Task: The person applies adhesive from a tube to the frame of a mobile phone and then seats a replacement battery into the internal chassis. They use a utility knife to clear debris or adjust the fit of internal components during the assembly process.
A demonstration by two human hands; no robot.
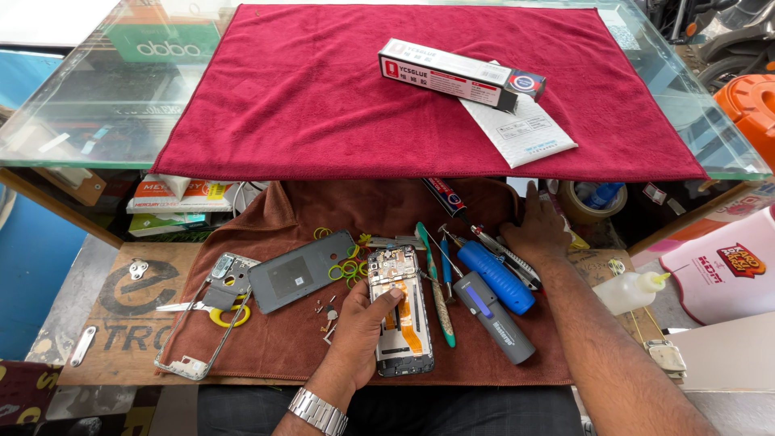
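While resting on the opened phone (401, 323), left hand (359, 327) grips its left edge, thumb laid across the exposed boards and orange flex cable; fingers closed on the phone body. Phone lying face down on the brown cloth (274, 347), near its front edge. Right hand (537, 230) up and right of the phone, palm down, fingers spread flat over tools, clamped on nothing. Just right of the phone: green-handled tool (437, 295), blue cylindrical tool (496, 277), grey cylindrical tool (494, 317). Left of the phone: small loose screws, grey back cover (300, 270) with yellow-green rubber bands (349, 269) beside it, further left a silver mid-frame (202, 323). Beyond the phone, on the raised glass shelf: red towel (323, 89) bearing a long glue box (452, 74).
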